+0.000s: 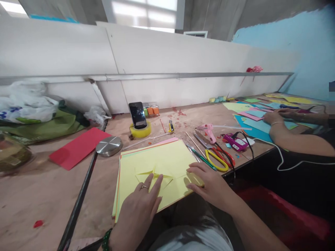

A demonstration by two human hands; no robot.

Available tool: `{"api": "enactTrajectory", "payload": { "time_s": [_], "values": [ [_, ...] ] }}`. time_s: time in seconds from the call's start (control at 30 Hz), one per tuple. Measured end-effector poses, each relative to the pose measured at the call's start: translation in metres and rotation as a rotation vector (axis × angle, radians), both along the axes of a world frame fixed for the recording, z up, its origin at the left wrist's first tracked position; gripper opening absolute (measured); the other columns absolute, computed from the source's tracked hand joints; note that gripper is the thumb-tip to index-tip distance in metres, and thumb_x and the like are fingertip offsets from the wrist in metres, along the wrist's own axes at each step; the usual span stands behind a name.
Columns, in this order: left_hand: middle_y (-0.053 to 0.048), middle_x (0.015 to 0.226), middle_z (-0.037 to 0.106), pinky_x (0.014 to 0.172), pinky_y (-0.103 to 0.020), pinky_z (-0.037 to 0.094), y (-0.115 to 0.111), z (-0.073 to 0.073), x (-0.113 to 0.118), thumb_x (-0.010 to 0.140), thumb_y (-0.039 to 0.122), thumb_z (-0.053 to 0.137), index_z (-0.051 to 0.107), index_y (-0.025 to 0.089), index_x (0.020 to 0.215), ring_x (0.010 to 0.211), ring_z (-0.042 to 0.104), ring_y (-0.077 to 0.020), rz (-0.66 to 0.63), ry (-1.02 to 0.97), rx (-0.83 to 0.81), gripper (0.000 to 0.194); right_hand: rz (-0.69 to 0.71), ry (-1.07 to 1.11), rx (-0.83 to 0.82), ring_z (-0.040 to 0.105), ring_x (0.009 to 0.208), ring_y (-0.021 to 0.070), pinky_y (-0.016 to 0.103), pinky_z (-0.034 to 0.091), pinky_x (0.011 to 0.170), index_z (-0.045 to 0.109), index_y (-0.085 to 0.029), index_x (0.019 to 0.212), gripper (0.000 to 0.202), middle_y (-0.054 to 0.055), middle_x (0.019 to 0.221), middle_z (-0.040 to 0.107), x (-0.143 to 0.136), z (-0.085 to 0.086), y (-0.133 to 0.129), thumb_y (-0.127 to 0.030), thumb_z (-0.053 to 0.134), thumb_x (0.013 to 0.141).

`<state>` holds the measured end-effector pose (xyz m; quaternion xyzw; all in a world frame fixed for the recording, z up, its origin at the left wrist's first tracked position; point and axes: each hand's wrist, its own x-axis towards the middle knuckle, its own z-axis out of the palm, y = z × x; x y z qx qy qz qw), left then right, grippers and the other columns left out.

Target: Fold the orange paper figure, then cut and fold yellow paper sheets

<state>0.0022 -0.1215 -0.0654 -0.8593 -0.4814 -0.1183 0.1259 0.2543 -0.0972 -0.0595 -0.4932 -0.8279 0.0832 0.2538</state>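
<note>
The paper stack [154,153] lies flat at the near edge of the table [23,195], directly in front of the person. Its top sheet is pale yellow, smooth and matte, with straight edges; orange and light green sheets show along its left side. A slender yellow paper piece [150,173] with pointed ends rests on this sheet, its creased surfaces casting thin shadows.

The left hand [141,205] is palm down. Its index and middle fingers are extended and slightly spread, their tips at the paper piece; the thumb is held apart. The right hand [213,181] is at the right portion of the stack, with fingers loosely curved and close together and the thumb separated from them. Whether it touches the sheet cannot be determined.

Beyond the right hand are scissors [218,160] with yellow and red looped handles and metal blades. A pink glue gun [208,131] lies farther back. Left of the stack, a round, brushed-metal disc [109,145] adjoins a flat, red rectangular sheet [78,148]. A dark phone [138,115] leans upright at a yellow tape roll [141,130].
</note>
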Motion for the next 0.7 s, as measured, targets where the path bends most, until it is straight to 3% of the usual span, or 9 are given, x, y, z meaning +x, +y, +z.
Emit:
{"api": "enactTrajectory", "payload": {
  "time_s": [0.17, 0.33, 0.47, 0.53, 0.63, 0.7],
  "values": [
    [-0.008, 0.108, 0.072, 0.069, -0.033, 0.059, 0.006, 0.009, 0.001, 0.079, -0.002, 0.052, 0.063, 0.018, 0.105, 0.086, 0.069, -0.0234, 0.057, 0.055, -0.131, 0.035, 0.072, 0.010, -0.015, 0.062, 0.107, 0.0248, 0.040, 0.052, 0.091, 0.062, -0.019, 0.109, 0.030, 0.012, 0.114, 0.067, 0.001, -0.009, 0.004, -0.019, 0.069, 0.080],
    [-0.009, 0.103, 0.072, 0.074, -0.035, 0.057, 0.006, 0.023, 0.001, 0.084, 0.012, 0.059, 0.064, 0.018, 0.099, 0.090, 0.068, -0.0243, 0.118, 0.080, -0.290, 0.017, 0.081, 0.029, -0.054, 0.062, 0.100, 0.0234, 0.036, 0.053, 0.085, 0.062, -0.020, 0.097, 0.022, 0.009, 0.107, 0.069, -0.002, -0.010, 0.006, -0.010, 0.067, 0.079],
    [-0.005, 0.088, 0.071, 0.068, -0.031, 0.054, 0.005, 0.028, 0.004, 0.080, -0.002, 0.049, 0.063, 0.019, 0.093, 0.087, 0.066, -0.0231, 0.174, 0.120, -0.290, 0.028, 0.081, 0.020, -0.042, 0.061, 0.101, 0.0245, 0.038, 0.053, 0.085, 0.062, -0.021, 0.097, 0.021, 0.009, 0.106, 0.068, -0.002, -0.012, 0.005, -0.010, 0.067, 0.079],
    [-0.005, 0.085, 0.071, 0.067, -0.029, 0.052, 0.003, 0.027, 0.001, 0.075, -0.005, 0.046, 0.064, 0.019, 0.099, 0.086, 0.066, -0.0225, 0.181, 0.105, -0.265, 0.038, 0.093, 0.043, -0.041, 0.061, 0.102, 0.0242, 0.038, 0.053, 0.086, 0.062, -0.021, 0.098, 0.022, 0.009, 0.107, 0.068, -0.001, -0.013, 0.003, -0.010, 0.066, 0.080],
    [-0.005, 0.084, 0.073, 0.067, -0.027, 0.052, 0.002, 0.023, -0.012, 0.074, -0.002, 0.045, 0.061, 0.017, 0.118, 0.082, 0.067, -0.0209, 0.203, 0.031, -0.221, 0.051, 0.087, 0.066, -0.033, 0.062, 0.104, 0.0246, 0.039, 0.053, 0.087, 0.063, -0.021, 0.098, 0.023, 0.009, 0.109, 0.068, 0.004, -0.015, 0.000, -0.010, 0.067, 0.079],
    [-0.004, 0.078, 0.073, 0.064, -0.025, 0.051, 0.002, 0.022, -0.026, 0.079, 0.005, 0.042, 0.063, 0.019, 0.117, 0.073, 0.068, -0.0191, 0.263, -0.043, -0.188, 0.046, 0.069, 0.067, -0.022, 0.061, 0.106, 0.0252, 0.040, 0.053, 0.089, 0.063, -0.020, 0.099, 0.024, 0.010, 0.111, 0.067, 0.008, -0.016, -0.001, -0.010, 0.068, 0.079]
  ]
}}
